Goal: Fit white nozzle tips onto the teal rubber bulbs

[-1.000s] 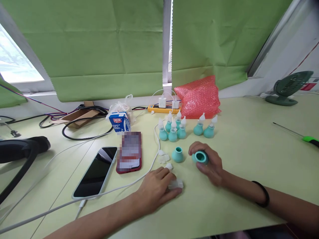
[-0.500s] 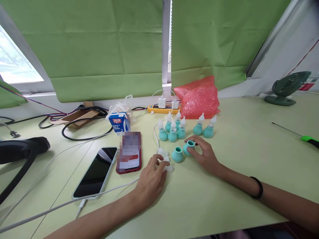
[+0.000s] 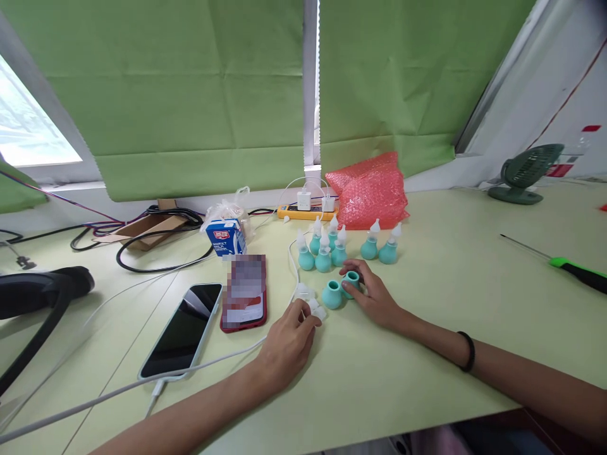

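My right hand [image 3: 375, 297] is closed around an open-topped teal squeeze bulb [image 3: 351, 282], thumb and fingers on its sides. Just left of it, another teal bulb [image 3: 332, 295] stands upright on the table with its mouth open. My left hand [image 3: 288, 341] is curled at a few small translucent white nozzle tips [image 3: 318, 310], its fingers pinched on one of them; part of the pieces is hidden by the fingers. Behind both hands stand several assembled nasal aspirators [image 3: 323, 258], teal bulbs with clear nozzles. Two more aspirators [image 3: 370, 245] stand a little apart to the right.
Left of my hands lie a phone in a red case [image 3: 243, 294] and a black-screened phone [image 3: 183, 332] with a white cable. A blue milk carton [image 3: 226, 238], a yellow power strip [image 3: 291, 213] and red bubble wrap [image 3: 367, 196] stand behind. A screwdriver [image 3: 569, 265] and fan [image 3: 526, 172] are at right.
The camera view has turned slightly to the right, so most things appear farther left. My left fingers have closed in on the nozzle tips. My right hand still holds the teal bulb.
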